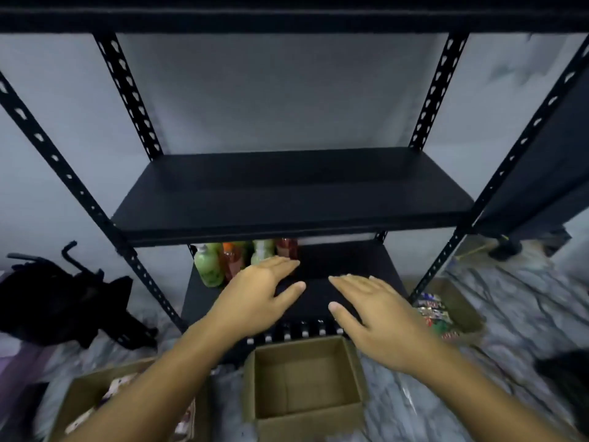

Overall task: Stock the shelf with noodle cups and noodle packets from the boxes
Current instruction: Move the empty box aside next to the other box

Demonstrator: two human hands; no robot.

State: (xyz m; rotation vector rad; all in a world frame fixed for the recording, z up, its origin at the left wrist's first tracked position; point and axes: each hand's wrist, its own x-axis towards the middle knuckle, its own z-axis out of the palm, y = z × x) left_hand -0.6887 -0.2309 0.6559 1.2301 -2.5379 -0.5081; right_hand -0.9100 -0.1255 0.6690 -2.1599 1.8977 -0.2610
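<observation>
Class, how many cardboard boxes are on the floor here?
3. An empty box sits centre, before the shelf; a left box lies partly behind the forearm; a right box holds packets beside the shelf post. Others may lie out of view.

Stockroom: slotted metal shelving [287,193], cardboard boxes [302,387] on floor.

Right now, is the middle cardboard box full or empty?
Empty: the middle cardboard box is open-topped, bare brown floor showing inside.

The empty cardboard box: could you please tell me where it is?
In the head view the empty box sits on the floor, bottom centre, before the shelf, below the left hand and right hand, between the left box and right box.
</observation>
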